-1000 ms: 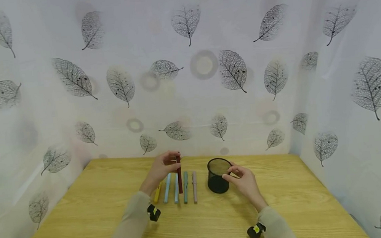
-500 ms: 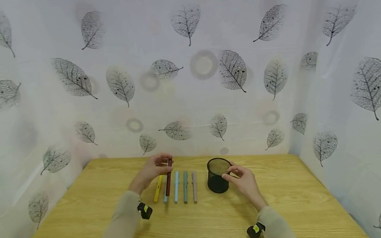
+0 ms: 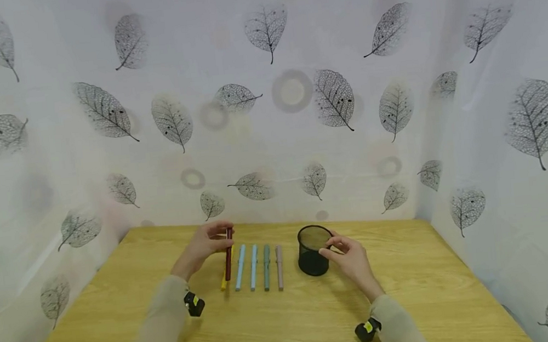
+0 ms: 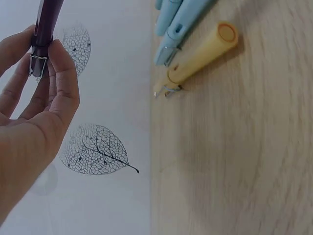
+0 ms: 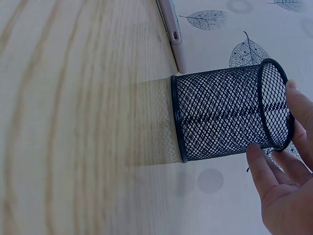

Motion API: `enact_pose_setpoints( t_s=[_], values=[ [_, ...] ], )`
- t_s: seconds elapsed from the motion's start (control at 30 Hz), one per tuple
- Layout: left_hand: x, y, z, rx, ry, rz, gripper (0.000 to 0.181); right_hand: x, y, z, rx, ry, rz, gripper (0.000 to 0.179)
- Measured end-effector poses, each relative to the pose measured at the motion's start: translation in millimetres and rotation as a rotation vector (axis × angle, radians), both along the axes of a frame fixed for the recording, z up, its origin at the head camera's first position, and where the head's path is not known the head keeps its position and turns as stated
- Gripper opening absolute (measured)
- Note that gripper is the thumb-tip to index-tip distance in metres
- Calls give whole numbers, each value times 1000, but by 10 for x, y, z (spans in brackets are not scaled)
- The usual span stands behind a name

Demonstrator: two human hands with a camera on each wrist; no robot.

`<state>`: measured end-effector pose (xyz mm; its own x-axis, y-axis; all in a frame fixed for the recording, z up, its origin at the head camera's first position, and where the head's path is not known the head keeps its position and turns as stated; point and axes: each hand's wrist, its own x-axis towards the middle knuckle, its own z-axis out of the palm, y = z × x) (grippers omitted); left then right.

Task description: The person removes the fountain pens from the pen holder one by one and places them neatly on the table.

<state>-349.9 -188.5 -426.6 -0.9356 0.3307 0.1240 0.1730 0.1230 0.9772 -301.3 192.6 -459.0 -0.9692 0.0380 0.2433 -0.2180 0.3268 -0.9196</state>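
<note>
My left hand (image 3: 201,250) pinches a dark red pen (image 3: 228,263) between thumb and fingers. The pen hangs nearly upright above the table and partly covers a yellow pen (image 3: 224,284) in the head view. In the left wrist view that yellow pen (image 4: 203,54) lies on the wood, apart from the hand. To its right lie two light blue pens (image 3: 240,269), a green pen (image 3: 267,268) and a dusty pink pen (image 3: 280,268), roughly parallel. My right hand (image 3: 352,261) grips the rim of a black mesh pen holder (image 5: 220,112), which stands upright on the table.
The wooden table (image 3: 279,330) ends at a pale curtain (image 3: 271,138) printed with leaves, which also runs along both sides. A small black camera (image 3: 195,304) sits on the left wrist and another camera (image 3: 367,331) on the right.
My left hand has moved left with the dark red pen, from above the light blue and green pens to over the yellow one. The right hand and the pen holder have stayed put.
</note>
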Motion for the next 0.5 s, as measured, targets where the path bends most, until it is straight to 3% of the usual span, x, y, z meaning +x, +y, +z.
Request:
enact_pose_setpoints(
  t_s=[0.5],
  values=[
    [2, -145, -47, -23, -16, 18, 47, -13, 4, 2, -10, 18, 20, 35]
  ],
)
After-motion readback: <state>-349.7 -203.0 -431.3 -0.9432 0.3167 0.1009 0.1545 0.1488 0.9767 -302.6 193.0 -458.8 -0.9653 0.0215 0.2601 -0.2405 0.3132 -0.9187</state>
